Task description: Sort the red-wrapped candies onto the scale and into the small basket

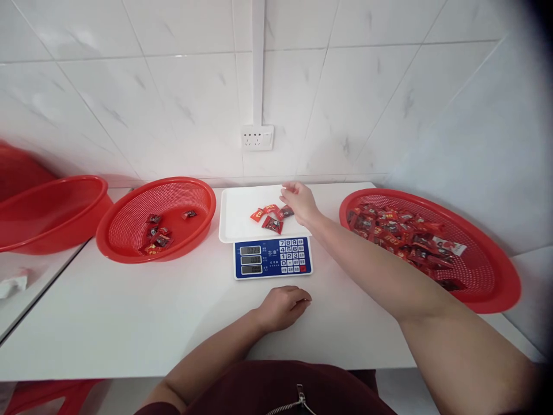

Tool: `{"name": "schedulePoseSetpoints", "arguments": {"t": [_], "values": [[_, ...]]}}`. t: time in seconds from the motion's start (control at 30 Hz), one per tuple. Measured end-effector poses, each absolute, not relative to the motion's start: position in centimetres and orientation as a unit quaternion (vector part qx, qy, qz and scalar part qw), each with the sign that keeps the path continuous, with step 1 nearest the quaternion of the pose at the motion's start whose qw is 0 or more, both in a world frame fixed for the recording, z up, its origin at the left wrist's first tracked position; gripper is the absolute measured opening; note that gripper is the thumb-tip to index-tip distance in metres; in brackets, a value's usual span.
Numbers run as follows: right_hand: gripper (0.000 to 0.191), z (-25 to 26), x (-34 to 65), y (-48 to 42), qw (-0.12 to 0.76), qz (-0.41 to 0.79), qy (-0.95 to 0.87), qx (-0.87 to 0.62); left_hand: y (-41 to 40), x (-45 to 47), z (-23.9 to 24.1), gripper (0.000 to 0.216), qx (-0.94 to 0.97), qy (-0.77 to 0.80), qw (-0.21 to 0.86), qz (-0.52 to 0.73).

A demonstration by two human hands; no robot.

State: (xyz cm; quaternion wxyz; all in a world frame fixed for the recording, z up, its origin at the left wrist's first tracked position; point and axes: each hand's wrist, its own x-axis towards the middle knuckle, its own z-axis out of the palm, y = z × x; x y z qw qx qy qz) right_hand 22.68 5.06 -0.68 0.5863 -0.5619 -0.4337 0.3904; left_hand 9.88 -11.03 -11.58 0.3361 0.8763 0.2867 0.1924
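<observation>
My right hand (300, 202) is over the right side of the white scale tray (233, 216). Its thumb and fingers are apart, and I see nothing between them. Just below the fingertips, several small red and dark wrapped candies (273, 223) lie together on the tray. The tray belongs to a digital scale with a blue keypad panel (273, 258) and three small displays. In front of the scale, my left hand (285, 308) rests on the table with its fingers curled in, holding nothing that I can see.
To the right stands a red mesh basket (496, 282) with many wrapped candies, under my right forearm. A second red basket (199, 230) at left holds several candies. Farther left is another red basket (86, 213). A tiled wall with a socket (257, 138) closes off the back.
</observation>
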Motion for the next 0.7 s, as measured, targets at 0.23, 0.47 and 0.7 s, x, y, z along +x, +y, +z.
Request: {"name": "schedulePoseSetpoints", "arguments": {"t": [0.23, 0.47, 0.7], "values": [[0.024, 1.2, 24.6, 3.6, 0.573, 0.460, -0.442, -0.516, -11.1, 9.9, -11.4, 0.024, 0.872, 0.289, 0.347, 0.190], [0.022, 0.8, 23.1, 2.8, 0.514, 0.521, -0.442, -0.519, -11.0, 9.8, -11.4, 0.024, 0.870, 0.296, 0.350, 0.180], [0.041, 1.6, 23.0, 3.0, 0.465, 0.443, -0.519, -0.564, -11.0, 9.9, -11.6, 0.024, 0.873, 0.296, 0.348, 0.172]]}}
